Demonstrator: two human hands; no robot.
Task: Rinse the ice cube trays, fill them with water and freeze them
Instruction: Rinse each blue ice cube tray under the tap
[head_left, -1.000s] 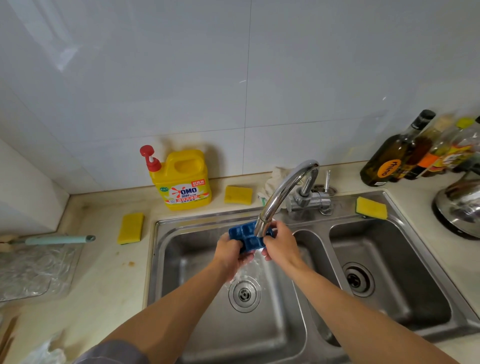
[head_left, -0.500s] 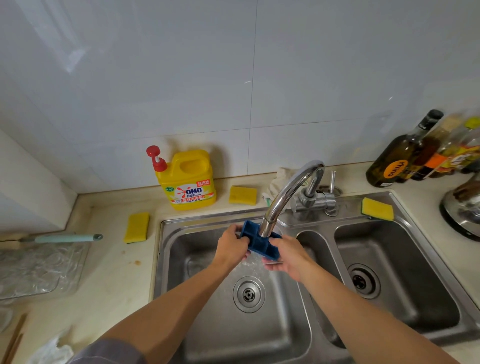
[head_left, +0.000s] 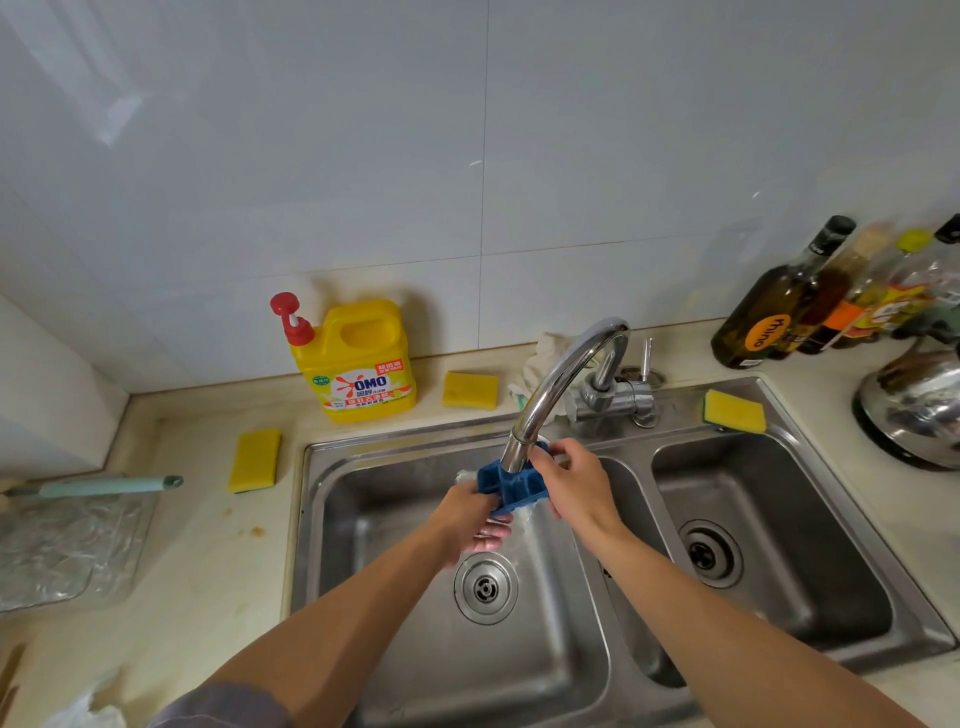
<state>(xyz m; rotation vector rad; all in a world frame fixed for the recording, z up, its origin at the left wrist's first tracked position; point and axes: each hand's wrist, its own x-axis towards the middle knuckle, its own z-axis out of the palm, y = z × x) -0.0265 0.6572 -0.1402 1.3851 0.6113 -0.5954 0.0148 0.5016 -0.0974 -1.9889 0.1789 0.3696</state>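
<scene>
A person's left hand and right hand both grip one small blue plastic ice cube tray directly beneath the curved chrome faucet, with three yellow rectangular sponges lying left, behind and right of the faucet.

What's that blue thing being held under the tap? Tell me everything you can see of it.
It is a small blue ice cube tray, plastic or silicone by its look, with thin walls dividing it into square compartments. It is tilted, right under the faucet spout, above the left sink basin. The left hand grips its near-left end and the right hand grips its right end. Water appears to run off it.
</scene>
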